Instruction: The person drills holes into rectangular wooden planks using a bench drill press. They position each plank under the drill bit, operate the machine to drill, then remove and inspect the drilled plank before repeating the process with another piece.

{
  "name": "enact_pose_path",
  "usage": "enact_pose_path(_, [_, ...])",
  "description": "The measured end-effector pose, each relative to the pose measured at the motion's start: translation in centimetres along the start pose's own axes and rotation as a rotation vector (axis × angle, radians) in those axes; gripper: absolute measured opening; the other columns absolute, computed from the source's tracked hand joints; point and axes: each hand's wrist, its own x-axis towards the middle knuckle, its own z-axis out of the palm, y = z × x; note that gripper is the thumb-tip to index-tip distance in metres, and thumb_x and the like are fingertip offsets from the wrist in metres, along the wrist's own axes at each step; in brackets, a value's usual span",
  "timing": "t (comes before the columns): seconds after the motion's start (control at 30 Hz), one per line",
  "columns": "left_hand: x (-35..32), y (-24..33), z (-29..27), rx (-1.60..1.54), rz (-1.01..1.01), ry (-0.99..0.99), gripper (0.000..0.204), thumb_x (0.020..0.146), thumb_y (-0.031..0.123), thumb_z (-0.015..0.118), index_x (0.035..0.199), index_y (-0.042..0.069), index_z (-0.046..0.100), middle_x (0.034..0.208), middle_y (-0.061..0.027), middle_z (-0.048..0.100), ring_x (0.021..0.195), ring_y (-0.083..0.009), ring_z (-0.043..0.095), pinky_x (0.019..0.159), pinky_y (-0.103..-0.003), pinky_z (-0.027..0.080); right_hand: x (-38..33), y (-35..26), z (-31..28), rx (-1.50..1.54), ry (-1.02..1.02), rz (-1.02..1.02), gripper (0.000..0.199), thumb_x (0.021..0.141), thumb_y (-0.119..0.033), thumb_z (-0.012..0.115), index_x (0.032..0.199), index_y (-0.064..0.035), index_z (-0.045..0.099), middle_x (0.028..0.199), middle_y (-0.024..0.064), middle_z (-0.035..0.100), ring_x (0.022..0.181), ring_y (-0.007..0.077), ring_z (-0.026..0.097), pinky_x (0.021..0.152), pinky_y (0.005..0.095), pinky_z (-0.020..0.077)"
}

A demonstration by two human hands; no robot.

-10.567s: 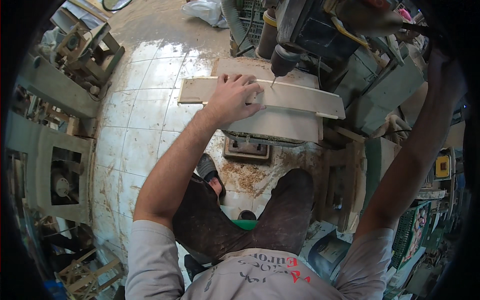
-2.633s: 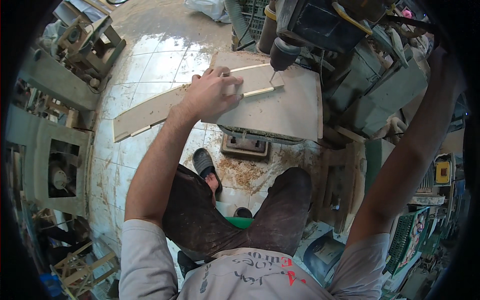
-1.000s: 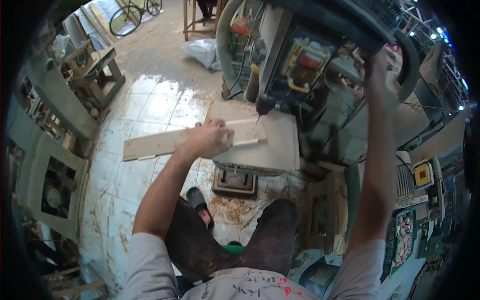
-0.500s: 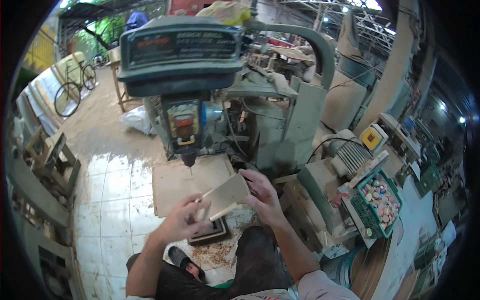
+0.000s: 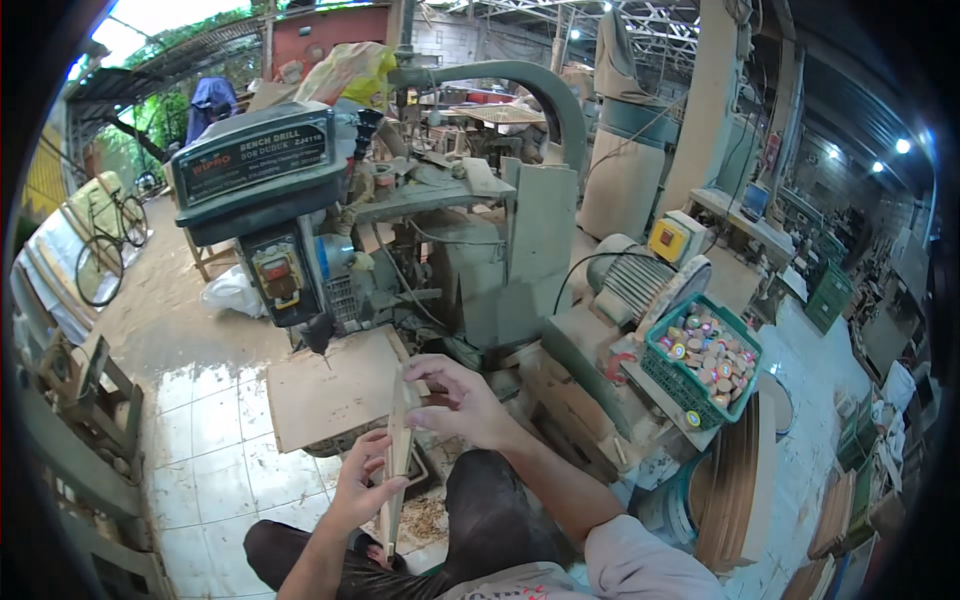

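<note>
Between my two hands is a thin, pale wooden board (image 5: pixel 402 440), turned nearly edge-on and standing roughly upright. My left hand (image 5: pixel 355 490) grips its lower left side, fingers curled and thumb against it. My right hand (image 5: pixel 462 402) holds the upper end from the right, between fingers and thumb. Just beyond the hands to the left is a green bench drill (image 5: pixel 265 180); its bit points down over a flat board (image 5: pixel 335 392) on the drill's base. A dark frame-like piece below is partly hidden behind the held board.
At right, a green plastic basket (image 5: pixel 672 382) holds many round wooden discs. Beside it stand a motor (image 5: pixel 640 278) with a disc wheel and a yellow switch box (image 5: pixel 676 238). Curved wood sheets (image 5: pixel 738 490) stand at lower right. Sawdust lies on the tiled floor (image 5: pixel 225 470).
The wooden board has turned from showing its broad face to nearly edge-on, both hands still on it. The view has swung right, so the drill sits further left.
</note>
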Motion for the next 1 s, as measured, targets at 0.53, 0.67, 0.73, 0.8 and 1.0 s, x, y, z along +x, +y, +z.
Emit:
enact_pose_path(0.53, [-4.1,0.5,2.7,-0.084,0.022,0.057,0.071,0.070,0.005,0.080,0.130,0.005,0.042,0.135,-0.0107,0.038,0.126,-0.0221,0.043,0.106,-0.041,0.036,-3.2,-0.1,1.4,0.104,-0.090,-0.046,0.047,0.072,0.005,0.076,0.116,-0.0038,0.060,0.133,0.0107,0.044,0.119,0.0184,0.048,0.092,0.0327,0.0479])
enact_pose_path(0.67, [-4.0,1.9,1.6,-0.046,0.075,-0.010,0.089,0.062,0.011,0.087,0.133,0.008,0.035,0.135,-0.0104,0.038,0.126,-0.0228,0.043,0.108,-0.042,0.033,-3.8,-0.1,3.4,0.110,-0.147,-0.036,0.048,0.071,0.003,0.078,0.115,-0.0040,0.061,0.132,0.0101,0.044,0.114,0.0162,0.051,0.087,0.0301,0.0488])
enact_pose_path(0.73, [-3.4,3.1,2.2,-0.082,0.144,0.014,0.096,0.058,0.012,0.089,0.134,0.008,0.032,0.134,-0.0100,0.040,0.126,-0.0230,0.043,0.109,-0.042,0.031,-4.1,0.0,4.3,0.040,-0.173,-0.024,0.045,0.071,0.001,0.078,0.113,-0.0050,0.062,0.131,0.0096,0.045,0.108,0.0133,0.053,0.082,0.0278,0.0498])
enact_pose_path(0.8, [-2.9,4.3,2.4,-0.045,0.098,0.046,0.099,0.057,0.011,0.090,0.136,0.009,0.030,0.133,-0.0096,0.042,0.126,-0.0230,0.044,0.108,-0.043,0.033,-4.3,0.3,4.5,-0.061,-0.194,-0.068,0.044,0.071,0.001,0.078,0.112,-0.0055,0.063,0.129,0.0094,0.046,0.106,0.0128,0.053,0.081,0.0271,0.0502])
enact_pose_path(1.0, [-3.8,4.1,1.9,0.034,0.125,0.036,0.090,0.059,0.007,0.088,0.135,0.010,0.039,0.129,-0.0089,0.044,0.123,-0.0223,0.047,0.100,-0.042,0.045,-4.3,-0.5,4.5,-0.130,-0.301,-0.088,0.042,0.069,-0.004,0.078,0.109,-0.0045,0.065,0.123,0.0095,0.050,0.110,0.0180,0.054,0.089,0.0295,0.0504])
